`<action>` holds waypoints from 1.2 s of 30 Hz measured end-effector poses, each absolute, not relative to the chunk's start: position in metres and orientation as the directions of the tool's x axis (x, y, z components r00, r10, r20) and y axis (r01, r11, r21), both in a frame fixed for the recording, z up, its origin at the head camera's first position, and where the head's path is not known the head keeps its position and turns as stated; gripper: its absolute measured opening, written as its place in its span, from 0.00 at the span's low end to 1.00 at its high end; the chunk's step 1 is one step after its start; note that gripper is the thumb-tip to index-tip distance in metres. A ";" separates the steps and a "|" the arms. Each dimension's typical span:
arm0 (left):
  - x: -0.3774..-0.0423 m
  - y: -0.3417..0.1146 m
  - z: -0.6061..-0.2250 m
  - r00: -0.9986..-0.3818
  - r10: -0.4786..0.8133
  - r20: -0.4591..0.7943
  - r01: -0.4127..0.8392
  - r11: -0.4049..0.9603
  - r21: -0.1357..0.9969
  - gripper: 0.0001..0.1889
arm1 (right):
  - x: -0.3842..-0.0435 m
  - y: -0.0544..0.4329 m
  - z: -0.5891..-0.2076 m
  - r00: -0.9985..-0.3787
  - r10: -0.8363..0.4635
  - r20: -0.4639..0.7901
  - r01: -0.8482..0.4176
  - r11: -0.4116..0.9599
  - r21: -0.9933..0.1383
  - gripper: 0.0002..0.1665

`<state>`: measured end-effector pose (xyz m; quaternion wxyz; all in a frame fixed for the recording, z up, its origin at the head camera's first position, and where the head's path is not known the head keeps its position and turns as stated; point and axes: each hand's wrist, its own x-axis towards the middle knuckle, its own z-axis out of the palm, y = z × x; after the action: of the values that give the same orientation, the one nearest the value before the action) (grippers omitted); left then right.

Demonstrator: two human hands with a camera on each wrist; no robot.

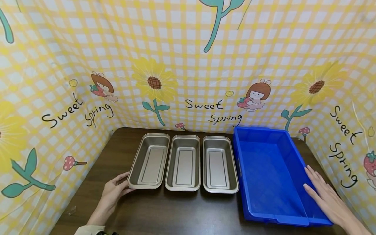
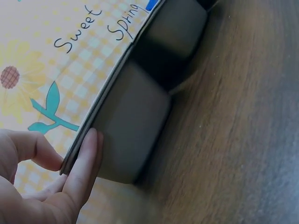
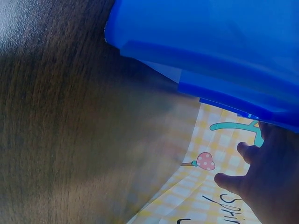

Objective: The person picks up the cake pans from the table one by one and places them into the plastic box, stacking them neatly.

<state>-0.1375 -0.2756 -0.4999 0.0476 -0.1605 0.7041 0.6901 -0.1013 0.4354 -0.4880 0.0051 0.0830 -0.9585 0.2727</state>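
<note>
Well, L hand (image 1: 114,191) pinches L pan (image 1: 152,163) by one corner, so poss. twist into mid pan (image 1: 184,166); R hand (image 1: 326,193) straight-fingered.

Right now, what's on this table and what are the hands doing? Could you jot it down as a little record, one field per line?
Left hand: pinches the rim of the left pan at its near left corner
Right hand: fingers extended at the right rim of the blue bin; contact hard to tell
Pans: left pan, middle pan and right pan, metallic, side by side, openings up
Bin position: right of the pans
Surface: dark wood-grain table
Backdrop: yellow checked cloth printed with flowers and "Sweet Spring"
</note>
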 end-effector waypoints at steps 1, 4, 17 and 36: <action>-0.137 -0.276 -0.500 -0.943 -0.157 -0.293 -0.295 -0.012 0.955 0.33 | -0.101 0.435 -0.488 -0.986 -0.156 0.053 -0.160 0.838 -0.522 0.41; -0.136 -0.277 -0.500 -0.944 -0.125 -0.304 -0.300 -0.053 0.952 0.33 | -0.101 0.435 -0.488 -0.986 -0.157 0.051 -0.160 0.834 -0.528 0.41; -0.138 -0.278 -0.501 -0.949 -0.049 -0.311 -0.308 -0.055 0.950 0.21 | -0.101 0.436 -0.487 -0.988 -0.154 0.032 -0.146 0.823 -0.549 0.41; -0.143 -0.283 -0.502 -0.963 0.057 -0.264 -0.267 -0.053 0.962 0.38 | -0.102 0.434 -0.486 -0.988 -0.154 0.019 -0.137 0.807 -0.574 0.40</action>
<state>-0.1432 -0.2832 -0.5018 0.1120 -0.0773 0.6790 0.7214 -0.1018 0.4345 -0.4856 -0.0143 0.0765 -0.9504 0.3011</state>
